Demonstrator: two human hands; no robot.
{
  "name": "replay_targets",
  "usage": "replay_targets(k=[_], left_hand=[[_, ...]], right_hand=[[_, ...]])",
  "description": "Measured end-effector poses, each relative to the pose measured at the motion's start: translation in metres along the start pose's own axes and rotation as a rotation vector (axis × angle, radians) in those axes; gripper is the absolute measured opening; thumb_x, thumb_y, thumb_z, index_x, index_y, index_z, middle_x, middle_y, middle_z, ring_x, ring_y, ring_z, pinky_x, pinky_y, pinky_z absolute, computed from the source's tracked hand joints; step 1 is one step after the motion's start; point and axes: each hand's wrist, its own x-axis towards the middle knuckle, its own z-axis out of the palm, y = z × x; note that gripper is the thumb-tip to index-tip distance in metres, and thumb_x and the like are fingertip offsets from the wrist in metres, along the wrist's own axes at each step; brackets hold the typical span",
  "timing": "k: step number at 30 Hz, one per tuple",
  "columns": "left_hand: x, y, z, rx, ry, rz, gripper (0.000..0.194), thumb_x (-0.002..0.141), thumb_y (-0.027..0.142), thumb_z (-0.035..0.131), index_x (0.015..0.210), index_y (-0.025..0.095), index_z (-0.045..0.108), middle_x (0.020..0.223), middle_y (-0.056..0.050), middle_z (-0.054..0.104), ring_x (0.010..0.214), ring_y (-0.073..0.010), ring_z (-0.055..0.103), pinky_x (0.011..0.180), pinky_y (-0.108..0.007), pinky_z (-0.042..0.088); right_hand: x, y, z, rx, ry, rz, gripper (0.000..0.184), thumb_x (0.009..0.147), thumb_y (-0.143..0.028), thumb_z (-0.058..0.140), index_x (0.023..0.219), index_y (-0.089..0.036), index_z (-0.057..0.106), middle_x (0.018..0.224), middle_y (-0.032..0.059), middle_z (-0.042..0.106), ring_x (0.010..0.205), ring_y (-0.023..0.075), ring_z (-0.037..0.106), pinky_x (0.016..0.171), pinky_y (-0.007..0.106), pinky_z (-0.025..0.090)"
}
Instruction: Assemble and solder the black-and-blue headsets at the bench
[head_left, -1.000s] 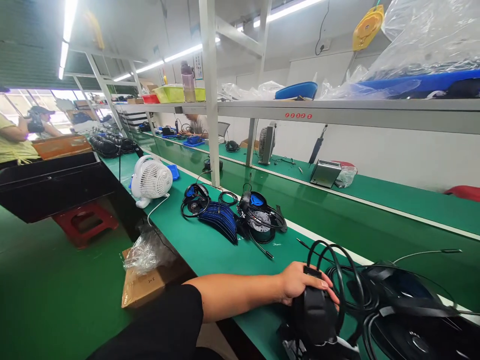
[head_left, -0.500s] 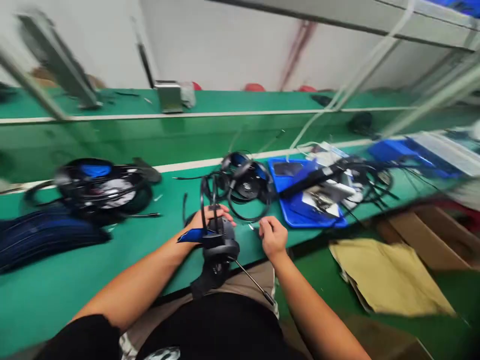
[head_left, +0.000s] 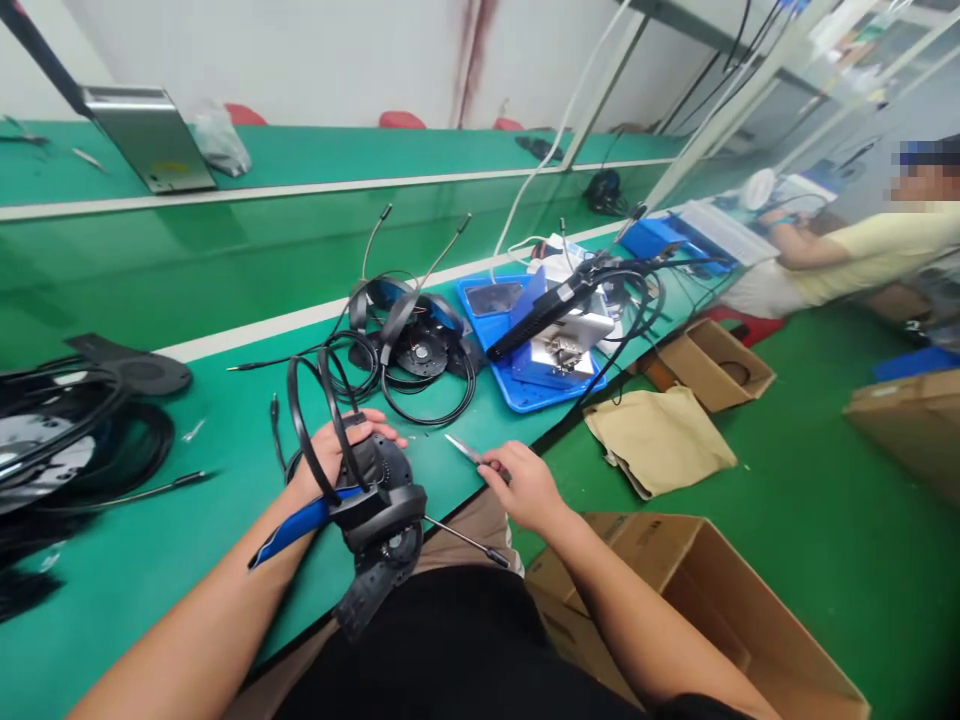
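Note:
A black gaming headset (head_left: 380, 500) with a blue-lined band and a thin microphone boom leans at the table's front edge, over my lap. My left hand (head_left: 337, 445) holds it from behind, fingers lying over the ear cup and their tips showing past it. In my right hand (head_left: 525, 483), to the right of the headset, is a small pointed metal blade (head_left: 463, 447) with a dark handle, its tip towards the left and apart from the headset. The fingers are closed round the handle, part of which they hide. More partly built headsets (head_left: 420, 345) with coiled cables lie just beyond.
A blue tray (head_left: 517, 398) carries a metal fixture and a black bar-shaped tool. More headset parts (head_left: 75, 430) are heaped at the left. Cardboard boxes (head_left: 675, 560) stand on the floor at the right. A co-worker (head_left: 847, 250) sits further along the bench.
The view has swung to the right, bringing the co-worker and boxes into sight. The blade in my right hand shows clearly now. My left hand stays on the headset.

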Motion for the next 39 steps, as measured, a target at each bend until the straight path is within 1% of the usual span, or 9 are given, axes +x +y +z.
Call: replay_targets(k=[3, 7, 13, 18, 24, 28, 32, 36, 39], left_hand=[[0.001, 0.001, -0.001, 0.012, -0.006, -0.014, 0.023, 0.08, 0.017, 0.08, 0.1, 0.014, 0.07, 0.085, -0.008, 0.081, 0.084, -0.0327, 0.081, 0.075, -0.044, 0.068], [0.001, 0.001, -0.001, 0.025, -0.002, -0.014, 0.024, 0.08, 0.018, 0.082, 0.1, 0.013, 0.069, 0.085, -0.009, 0.081, 0.086, -0.0327, 0.081, 0.076, -0.043, 0.068], [0.004, -0.001, -0.001, 0.04, 0.003, -0.02, 0.031, 0.075, 0.022, 0.086, 0.098, 0.012, 0.067, 0.081, -0.009, 0.08, 0.081, -0.0319, 0.08, 0.073, -0.041, 0.067], [0.0, -0.003, 0.005, -0.018, 0.05, -0.037, 0.038, 0.069, 0.023, 0.09, 0.096, 0.012, 0.067, 0.08, -0.01, 0.079, 0.079, -0.032, 0.079, 0.073, -0.041, 0.065], [-0.006, -0.011, 0.013, -0.079, 0.042, -0.044, 0.038, 0.068, 0.025, 0.089, 0.096, 0.012, 0.067, 0.08, -0.01, 0.078, 0.075, -0.0277, 0.077, 0.074, -0.037, 0.061], [-0.004, -0.013, 0.014, -0.088, 0.01, -0.065, 0.038, 0.066, 0.026, 0.09, 0.094, 0.012, 0.069, 0.082, -0.01, 0.079, 0.077, -0.0259, 0.076, 0.077, -0.037, 0.059], [-0.003, -0.013, 0.014, -0.053, -0.012, -0.062, 0.036, 0.067, 0.028, 0.09, 0.093, 0.012, 0.071, 0.082, -0.009, 0.079, 0.074, -0.0223, 0.074, 0.074, -0.032, 0.057], [0.0, -0.013, 0.012, -0.04, -0.048, -0.031, 0.03, 0.07, 0.03, 0.089, 0.086, 0.01, 0.074, 0.081, -0.008, 0.078, 0.073, -0.0197, 0.072, 0.075, -0.03, 0.057], [0.002, -0.013, 0.011, -0.062, -0.045, -0.021, 0.028, 0.072, 0.028, 0.088, 0.087, 0.01, 0.075, 0.083, -0.008, 0.079, 0.074, -0.0196, 0.073, 0.076, -0.031, 0.058]], right_hand=[[0.013, 0.013, -0.018, -0.028, 0.089, 0.136, 0.038, 0.096, -0.051, 0.054, 0.093, -0.019, 0.075, 0.08, 0.0065, 0.073, 0.067, 0.0184, 0.065, 0.066, 0.031, 0.055], [0.054, 0.028, -0.044, -0.132, 0.228, 0.307, 0.042, 0.094, -0.052, 0.054, 0.094, -0.017, 0.076, 0.077, 0.007, 0.074, 0.066, 0.0197, 0.066, 0.067, 0.032, 0.054], [0.098, 0.024, -0.03, -0.227, 0.273, 0.3, 0.03, 0.09, -0.039, 0.063, 0.099, -0.015, 0.078, 0.088, 0.0112, 0.077, 0.083, 0.0231, 0.071, 0.088, 0.037, 0.055], [0.095, 0.018, -0.019, -0.196, 0.291, 0.21, 0.036, 0.091, -0.036, 0.058, 0.111, -0.013, 0.077, 0.106, 0.0155, 0.078, 0.092, 0.0253, 0.072, 0.094, 0.043, 0.057], [0.065, -0.006, -0.014, -0.096, 0.345, 0.134, 0.041, 0.093, -0.049, 0.057, 0.103, -0.014, 0.077, 0.1, 0.0163, 0.078, 0.084, 0.0263, 0.072, 0.088, 0.047, 0.06], [0.055, -0.048, 0.007, 0.094, 0.175, 0.009, 0.032, 0.093, -0.047, 0.065, 0.102, -0.02, 0.078, 0.096, 0.0103, 0.079, 0.08, 0.0222, 0.074, 0.076, 0.038, 0.063], [0.072, -0.092, 0.036, 0.259, -0.016, -0.11, 0.022, 0.094, -0.038, 0.069, 0.107, -0.024, 0.078, 0.102, 0.0069, 0.079, 0.079, 0.0187, 0.074, 0.07, 0.032, 0.063], [0.101, -0.107, 0.06, 0.339, -0.215, 0.003, 0.032, 0.094, -0.04, 0.068, 0.12, -0.024, 0.076, 0.098, 0.0045, 0.078, 0.054, 0.0112, 0.063, 0.048, 0.024, 0.054], [0.116, -0.111, 0.068, 0.423, -0.285, 0.056, 0.028, 0.089, -0.04, 0.073, 0.107, -0.02, 0.08, 0.083, 0.0022, 0.077, 0.053, 0.0105, 0.062, 0.042, 0.019, 0.048]])
